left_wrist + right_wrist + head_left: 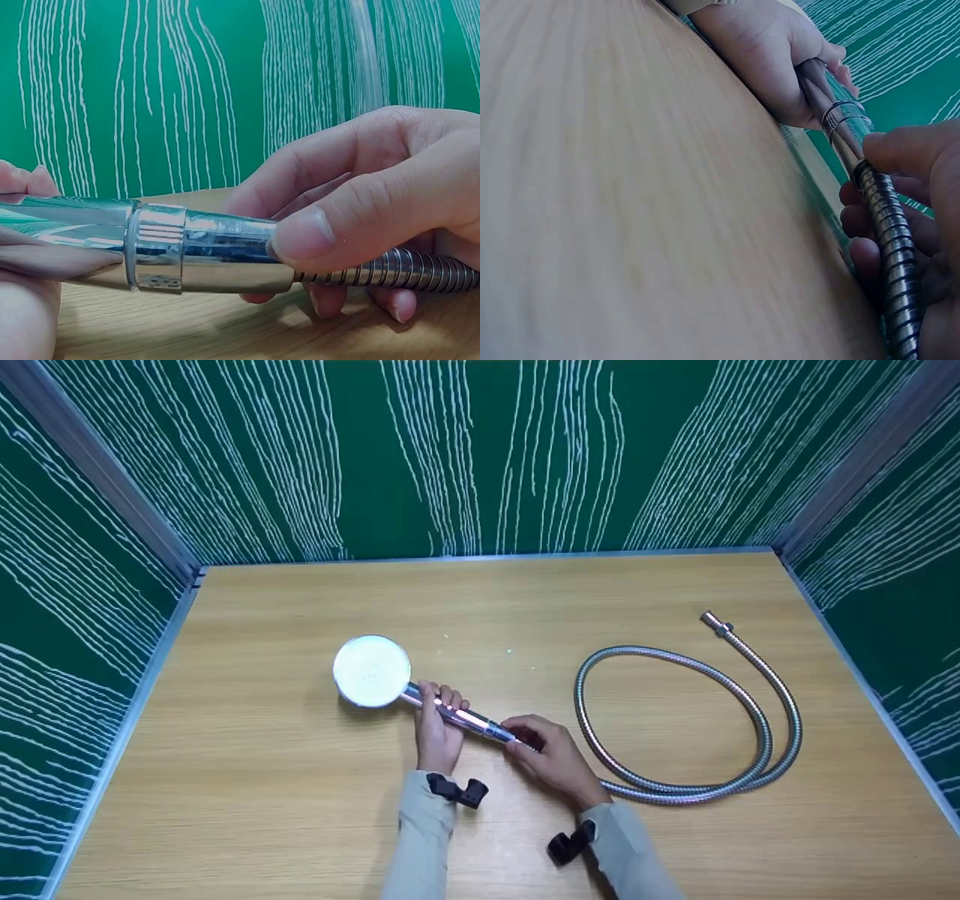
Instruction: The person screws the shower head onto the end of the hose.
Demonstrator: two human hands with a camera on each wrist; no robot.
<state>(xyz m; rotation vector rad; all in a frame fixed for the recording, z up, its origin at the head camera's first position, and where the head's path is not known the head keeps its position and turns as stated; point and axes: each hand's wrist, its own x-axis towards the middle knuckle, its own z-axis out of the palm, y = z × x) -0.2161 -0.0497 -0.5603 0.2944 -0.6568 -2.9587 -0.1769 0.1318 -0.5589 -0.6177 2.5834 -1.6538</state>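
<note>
A chrome shower head (372,671) with a round white face is held above the table, its handle (466,718) slanting down to the right. My left hand (439,731) grips that handle just below the head. At the handle's lower end, my right hand (553,754) pinches the smooth metal connector (232,251) of the shower hose between thumb and fingers. The connector meets the handle at a ridged ring (159,247). From under the right hand runs the ribbed hose (894,251), passing along the palm.
The hose lies in a wide loop (675,791) on the right of the wooden table (225,780), its free end fitting (716,624) toward the back right. Green walls (495,457) with white streaks enclose the back and sides. Small pale specks dot the table's middle.
</note>
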